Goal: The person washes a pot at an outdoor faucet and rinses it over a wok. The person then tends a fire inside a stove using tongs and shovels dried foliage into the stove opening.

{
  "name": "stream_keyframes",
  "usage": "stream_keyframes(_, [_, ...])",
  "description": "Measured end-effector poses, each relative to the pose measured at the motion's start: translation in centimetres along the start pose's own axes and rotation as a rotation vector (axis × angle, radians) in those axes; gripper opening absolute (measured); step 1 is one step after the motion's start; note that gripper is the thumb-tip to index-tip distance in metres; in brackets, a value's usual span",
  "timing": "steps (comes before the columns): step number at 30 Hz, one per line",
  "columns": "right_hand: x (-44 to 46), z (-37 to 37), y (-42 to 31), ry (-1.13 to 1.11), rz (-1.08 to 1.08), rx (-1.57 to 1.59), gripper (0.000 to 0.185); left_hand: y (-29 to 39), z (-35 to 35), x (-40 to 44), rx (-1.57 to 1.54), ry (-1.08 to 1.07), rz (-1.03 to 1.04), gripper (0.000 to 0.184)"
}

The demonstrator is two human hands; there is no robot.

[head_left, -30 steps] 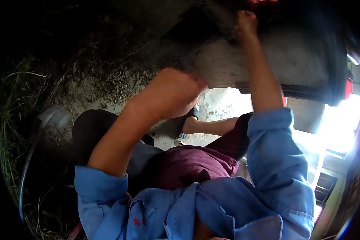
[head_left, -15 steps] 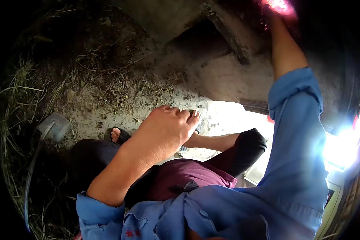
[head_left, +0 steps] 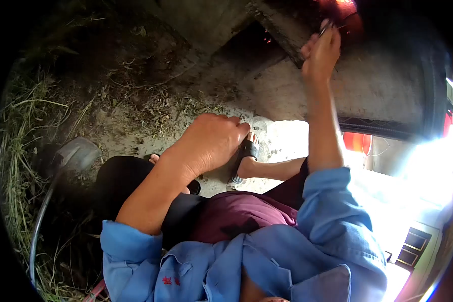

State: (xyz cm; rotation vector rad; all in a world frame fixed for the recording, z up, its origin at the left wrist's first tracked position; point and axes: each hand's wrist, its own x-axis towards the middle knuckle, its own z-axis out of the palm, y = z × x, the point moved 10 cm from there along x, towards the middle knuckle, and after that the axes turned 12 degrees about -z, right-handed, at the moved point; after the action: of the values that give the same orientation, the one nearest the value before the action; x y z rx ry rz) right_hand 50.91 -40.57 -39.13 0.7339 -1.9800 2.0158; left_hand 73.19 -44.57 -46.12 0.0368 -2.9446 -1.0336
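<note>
My left hand (head_left: 214, 138) is held over the floor in front of my lap. Its back faces me and the fingers curl under, so whatever they may hold is hidden. Farther off at the upper right, my right hand (head_left: 321, 55) is closed beside a glowing red fire (head_left: 346, 7). A small, thin, dark piece (head_left: 325, 27) shows at its fingertips, too small to name. Below the glow runs the grey, smooth wall of a stove (head_left: 377, 90), and a dark opening (head_left: 251, 45) lies left of the right hand.
A metal shovel (head_left: 83, 156) with a long handle lies at left among dry grass (head_left: 22, 166). My sandalled foot (head_left: 250, 148) is on the dirt floor (head_left: 121, 143). A red container (head_left: 356, 143) stands past the stove. Bright light washes out the right side.
My right hand has drawn back from the glow, down and left, and now shows. My left hand has moved slightly up, still curled.
</note>
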Motion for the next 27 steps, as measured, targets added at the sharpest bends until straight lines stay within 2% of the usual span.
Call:
stream_keyframes(2, [-5.9,-0.4,-1.9,0.001,0.01,0.035,0.028,-0.3,0.2,-0.2,0.011,-0.025,-0.019,0.019])
stream_keyframes(6, [-14.8,-2.4,-3.8,-0.308,0.058,-0.289,0.03,-0.7,0.1,-0.5,0.117,-0.037,-0.048,0.023])
stream_keyframes(7, [-15.9,-3.5,-3.4,-0.342,0.11,-0.281,0.033,-1.0,0.4,-0.6,0.106,-0.07,-0.069,0.023])
stream_keyframes(12, [-18.0,-8.2,-4.5,-0.485,0.283,-0.278,0.047,-1.4,1.2,-1.0,0.098,-0.097,-0.085,0.02])
stream_keyframes(14, [-18.1,-9.5,-5.1,-0.533,0.284,-0.272,0.062,-2.1,1.7,-0.8,0.147,-0.131,-0.151,0.017])
stream_keyframes(18, [-18.1,-10.6,-4.3,-0.51,0.328,-0.186,0.066,-2.8,2.5,-0.4,0.146,-0.131,-0.168,0.015])
stream_keyframes(20, [-18.0,-10.4,-2.9,-0.613,0.349,-0.277,0.066,-2.8,2.4,-0.3,0.113,-0.078,-0.148,0.015])
stream_keyframes(22, [-16.8,-10.4,-1.9,-0.602,0.342,-0.327,0.067,-3.2,2.6,-0.2,0.12,-0.078,-0.153,0.016])
stream_keyframes(24, [-16.5,-9.8,-0.4,-0.638,0.445,0.13,0.058,-3.7,2.7,-0.2,0.127,-0.077,-0.159,0.016])
stream_keyframes(27, [-15.1,-11.3,2.0,-0.518,0.62,0.258,0.054,-4.0,2.8,-0.1,0.123,-0.079,-0.164,0.017])
